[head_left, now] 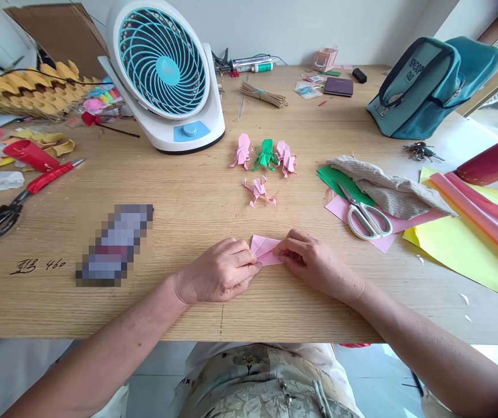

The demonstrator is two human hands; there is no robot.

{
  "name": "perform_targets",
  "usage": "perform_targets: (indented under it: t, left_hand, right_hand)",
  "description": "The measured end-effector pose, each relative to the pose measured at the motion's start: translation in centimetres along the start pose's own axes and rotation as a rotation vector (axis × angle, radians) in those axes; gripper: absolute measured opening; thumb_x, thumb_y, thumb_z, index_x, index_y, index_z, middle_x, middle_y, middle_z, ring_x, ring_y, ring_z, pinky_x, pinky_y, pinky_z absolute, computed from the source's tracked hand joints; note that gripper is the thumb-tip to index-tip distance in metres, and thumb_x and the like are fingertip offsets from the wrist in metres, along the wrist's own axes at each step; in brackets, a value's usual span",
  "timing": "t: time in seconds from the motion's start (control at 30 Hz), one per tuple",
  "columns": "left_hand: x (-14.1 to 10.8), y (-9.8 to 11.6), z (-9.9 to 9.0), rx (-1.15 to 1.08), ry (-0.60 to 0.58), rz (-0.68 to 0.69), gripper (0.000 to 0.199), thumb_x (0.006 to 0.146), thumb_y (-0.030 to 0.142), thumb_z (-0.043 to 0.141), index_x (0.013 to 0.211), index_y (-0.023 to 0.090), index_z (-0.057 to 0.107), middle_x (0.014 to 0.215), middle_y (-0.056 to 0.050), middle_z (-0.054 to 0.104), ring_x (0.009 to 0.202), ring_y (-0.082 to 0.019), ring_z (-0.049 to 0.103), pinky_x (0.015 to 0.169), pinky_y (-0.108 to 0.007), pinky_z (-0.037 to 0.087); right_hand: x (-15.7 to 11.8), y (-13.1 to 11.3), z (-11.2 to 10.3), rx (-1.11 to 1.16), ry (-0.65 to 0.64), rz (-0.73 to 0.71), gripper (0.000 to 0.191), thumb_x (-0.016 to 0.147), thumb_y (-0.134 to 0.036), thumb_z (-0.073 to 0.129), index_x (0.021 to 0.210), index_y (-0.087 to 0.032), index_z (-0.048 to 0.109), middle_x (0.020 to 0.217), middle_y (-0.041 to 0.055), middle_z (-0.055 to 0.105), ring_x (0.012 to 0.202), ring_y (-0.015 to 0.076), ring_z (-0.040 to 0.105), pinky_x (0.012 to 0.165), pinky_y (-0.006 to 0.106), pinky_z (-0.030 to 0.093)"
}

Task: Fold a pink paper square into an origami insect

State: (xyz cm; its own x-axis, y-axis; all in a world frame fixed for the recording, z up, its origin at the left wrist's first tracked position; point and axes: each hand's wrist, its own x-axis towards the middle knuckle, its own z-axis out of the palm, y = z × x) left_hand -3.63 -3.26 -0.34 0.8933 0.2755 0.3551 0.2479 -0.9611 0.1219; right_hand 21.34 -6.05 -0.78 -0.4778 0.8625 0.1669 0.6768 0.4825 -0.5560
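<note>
A small piece of pink origami paper point(264, 246) with crease lines lies on the table near its front, between my two hands. My left hand point(227, 269) is closed on the paper's left edge, fingers bent over it. At the paper's right edge, my right hand point(312, 258) pinches it between thumb and forefinger. Farther back stand folded paper figures with thin legs: a green one point(266, 154) between a pink one point(242, 151) and another pink one point(286, 158). A smaller pink figure point(259, 191) lies nearer to my hands.
White-handled scissors point(367, 216) rest on pink and green sheets at right, beside a crumpled cloth point(390, 184) and yellow paper point(462, 255). A blurred phone point(116, 244) lies at left, with black-and-red scissors point(22, 200) beyond. A fan point(170, 75) and a teal bag point(432, 87) stand behind.
</note>
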Motion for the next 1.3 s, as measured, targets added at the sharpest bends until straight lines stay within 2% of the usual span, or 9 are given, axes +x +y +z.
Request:
perform_targets:
  t: [0.23, 0.57, 1.3]
  left_hand:
    - [-0.06, -0.07, -0.14, 0.004, -0.009, -0.003, 0.014, 0.088, 0.010, 0.055, 0.090, 0.017, 0.067, 0.086, -0.005, 0.067, 0.084, -0.018, 0.055, 0.077, -0.034, 0.044]
    - [-0.06, -0.14, -0.11, -0.014, -0.006, -0.006, 0.014, 0.089, 0.011, 0.055, 0.090, 0.016, 0.067, 0.089, -0.005, 0.069, 0.084, -0.018, 0.055, 0.077, -0.035, 0.044]
    - [-0.10, -0.29, 0.03, -0.087, 0.054, -0.011, 0.015, 0.086, 0.007, 0.056, 0.080, 0.018, 0.066, 0.083, -0.005, 0.067, 0.080, -0.018, 0.054, 0.072, -0.032, 0.043]
  right_hand:
    - [-0.03, -0.04, -0.05, 0.010, -0.004, 0.000, 0.016, 0.091, -0.008, 0.056, 0.095, -0.017, 0.068, 0.087, 0.0048, 0.062, 0.074, 0.0143, 0.058, 0.067, 0.026, 0.044]
    - [0.00, -0.03, -0.03, 0.001, -0.004, 0.003, 0.015, 0.091, -0.009, 0.056, 0.095, -0.017, 0.068, 0.087, 0.0048, 0.062, 0.076, 0.0151, 0.058, 0.068, 0.027, 0.045]
    - [-0.05, -0.11, -0.02, 0.011, -0.018, 0.018, 0.015, 0.091, -0.008, 0.056, 0.095, -0.016, 0.069, 0.089, 0.0055, 0.062, 0.076, 0.0150, 0.057, 0.069, 0.026, 0.044]
